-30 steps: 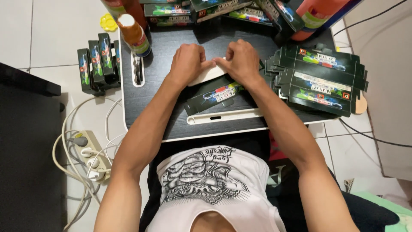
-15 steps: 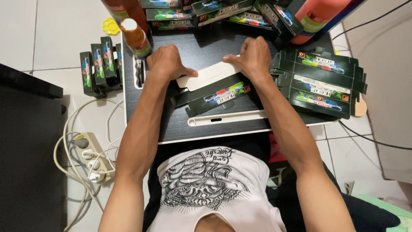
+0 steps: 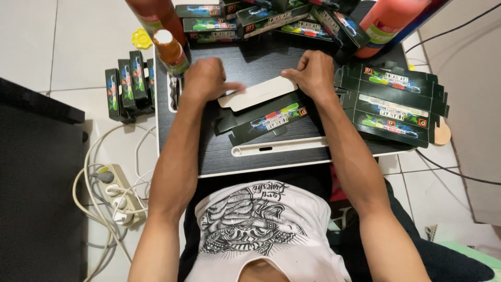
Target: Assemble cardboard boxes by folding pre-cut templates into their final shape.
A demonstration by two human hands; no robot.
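Left hand [image 3: 209, 78] is loosely curled, fingers blurred, fingertips on the left end of the flat carton [image 3: 261, 107]; can't tell whether it pinches or just presses. Right hand [image 3: 314, 73] is closed, knuckles up, bearing on the carton's right end at its pale flap.

Taking the flat carton as landmark: it lies mid-table [image 3: 250, 156], unfolded, black printed side below, pale inner flap on top. My read is that it's early in forming: flaps splayed, no box shape yet.

Nearer than the carton: white plastic strip [image 3: 279, 147] lying along the table's front edge, purpose unclear. Nearer still, off the table's left side: power strip [image 3: 121, 194] with tangled cables on the floor.

Right of the carton: stack of flat blanks [image 3: 394, 107], printed side up. Looks like the backlog; count not readable from above.

Left of the carton, on the floor: standing boxes [image 3: 128, 83] in a row, apparently finished. Small group, so I'd judge most of the job is left.

Beyond the carton: row of long boxes [image 3: 261, 18] across the table's far edge; folded or flat, hard to say. Small orange bottle [image 3: 169, 51] at far left, white cap. Two large red containers [image 3: 389, 21] are cut off by the frame top, so their kind is unknown. Yellow round thing [image 3: 141, 38] on the tiles is too small to identify.

Hidden: both palms, the contact under the fingers, and the carton section beneath the hands.
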